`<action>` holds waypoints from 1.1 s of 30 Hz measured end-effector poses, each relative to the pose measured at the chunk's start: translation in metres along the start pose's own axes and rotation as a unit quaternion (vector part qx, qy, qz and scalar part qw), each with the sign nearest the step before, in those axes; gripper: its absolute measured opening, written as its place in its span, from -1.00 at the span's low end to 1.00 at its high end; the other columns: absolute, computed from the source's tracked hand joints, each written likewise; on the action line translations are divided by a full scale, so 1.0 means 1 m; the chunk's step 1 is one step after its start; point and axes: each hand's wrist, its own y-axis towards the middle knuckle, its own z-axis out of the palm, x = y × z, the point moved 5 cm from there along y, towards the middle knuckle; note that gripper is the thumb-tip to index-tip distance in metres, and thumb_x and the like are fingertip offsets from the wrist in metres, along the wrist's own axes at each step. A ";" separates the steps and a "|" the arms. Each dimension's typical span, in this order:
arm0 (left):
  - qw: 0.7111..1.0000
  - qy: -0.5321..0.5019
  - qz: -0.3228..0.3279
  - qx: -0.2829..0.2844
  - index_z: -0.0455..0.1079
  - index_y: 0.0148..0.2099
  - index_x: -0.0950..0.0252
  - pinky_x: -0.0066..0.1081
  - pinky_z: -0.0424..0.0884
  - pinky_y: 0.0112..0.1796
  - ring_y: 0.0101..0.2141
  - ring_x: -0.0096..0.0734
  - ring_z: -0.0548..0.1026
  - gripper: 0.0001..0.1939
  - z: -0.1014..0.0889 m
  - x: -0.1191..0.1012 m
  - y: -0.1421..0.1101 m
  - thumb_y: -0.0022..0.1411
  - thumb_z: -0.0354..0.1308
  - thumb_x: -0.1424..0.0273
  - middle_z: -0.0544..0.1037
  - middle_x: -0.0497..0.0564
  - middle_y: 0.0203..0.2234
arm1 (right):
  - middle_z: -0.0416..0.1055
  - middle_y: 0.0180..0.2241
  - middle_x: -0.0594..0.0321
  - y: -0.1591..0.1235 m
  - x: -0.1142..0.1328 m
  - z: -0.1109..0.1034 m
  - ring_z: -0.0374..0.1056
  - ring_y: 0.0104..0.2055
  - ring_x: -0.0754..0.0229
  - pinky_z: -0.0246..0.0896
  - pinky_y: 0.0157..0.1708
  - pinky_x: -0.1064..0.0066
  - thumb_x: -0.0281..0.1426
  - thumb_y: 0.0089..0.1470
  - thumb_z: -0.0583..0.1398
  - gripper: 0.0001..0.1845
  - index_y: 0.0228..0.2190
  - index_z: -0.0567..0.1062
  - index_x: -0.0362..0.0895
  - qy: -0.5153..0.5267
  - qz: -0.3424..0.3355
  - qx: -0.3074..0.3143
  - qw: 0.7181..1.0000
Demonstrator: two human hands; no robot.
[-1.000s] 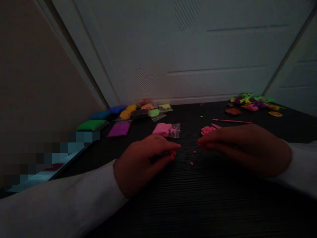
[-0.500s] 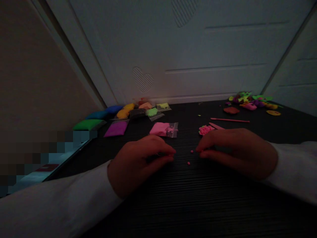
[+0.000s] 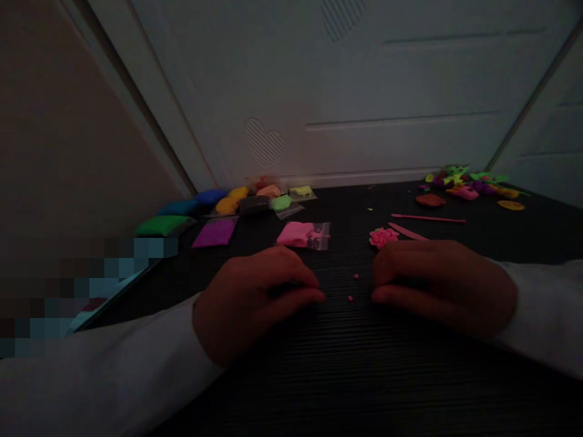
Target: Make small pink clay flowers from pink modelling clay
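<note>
My left hand (image 3: 255, 306) rests low over the table with thumb and fingers pinched together; whatever is in the pinch is hidden. Opposite it, my right hand (image 3: 444, 288) is closed, thumb against curled fingers, and I cannot make out anything in it. Between the hands lie two tiny pink clay balls, a farther ball (image 3: 356, 277) and a nearer ball (image 3: 350, 298). Just beyond the right fingers sits a pink ruffled clay flower (image 3: 383, 237) with a bit of green at its edge. A pink clay knife (image 3: 406, 231) lies beside it, partly behind my right hand.
An open bag of pink clay (image 3: 297, 234) lies beyond my left hand. Farther left are a purple packet (image 3: 215, 233), a green packet (image 3: 163, 226) and several other coloured packets. A thin pink stick tool (image 3: 428, 218) and a pile of colourful clay pieces (image 3: 473, 185) lie at the right back.
My right hand has shifted slightly right and its fingers have curled in more. The left fingertips have moved slightly lower. The view has tilted a little; the two balls lie as before.
</note>
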 end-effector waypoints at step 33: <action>0.992 0.050 0.085 0.081 0.43 -0.31 0.24 -0.44 0.19 -0.10 -0.22 -0.49 0.32 -0.87 0.008 -0.001 0.003 0.07 0.08 0.42 0.44 -0.07 -0.34 | 0.31 -0.42 0.24 0.003 -0.001 0.012 0.22 -0.37 0.29 0.14 -0.37 0.45 -0.41 -0.03 0.10 -0.87 -0.40 0.43 -0.16 -0.037 0.000 0.075 0.996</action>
